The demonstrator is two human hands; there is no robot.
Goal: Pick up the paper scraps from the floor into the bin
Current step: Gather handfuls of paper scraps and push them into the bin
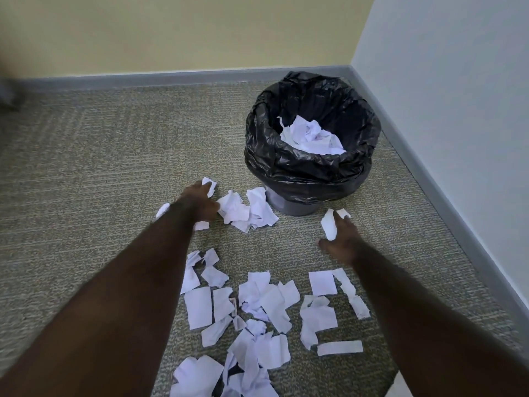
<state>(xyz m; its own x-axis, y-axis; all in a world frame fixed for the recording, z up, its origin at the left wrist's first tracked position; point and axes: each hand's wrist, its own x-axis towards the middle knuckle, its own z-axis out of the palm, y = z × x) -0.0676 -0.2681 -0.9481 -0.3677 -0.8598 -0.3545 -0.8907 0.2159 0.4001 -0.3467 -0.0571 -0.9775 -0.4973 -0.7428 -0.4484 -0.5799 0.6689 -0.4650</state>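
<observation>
A bin point(312, 164) lined with a black bag stands in the corner, with crumpled white paper point(310, 136) inside. White paper scraps point(257, 305) lie scattered over the carpet in front of it. My left hand point(201, 203) reaches down onto a scrap point(209, 184) beside a small crumpled pile point(247, 210) at the bin's foot; its fingers are spread over the paper. My right hand point(340, 239) is lower right of the bin, fingers touching a white scrap point(329, 224). Whether either hand has closed on its scrap is unclear.
Grey baseboards point(415, 156) run along a yellow wall at the back and a pale wall on the right, meeting behind the bin. Patterned beige carpet point(100, 167) stretches to the left. A dark blurred object point(8, 93) sits at the far left edge.
</observation>
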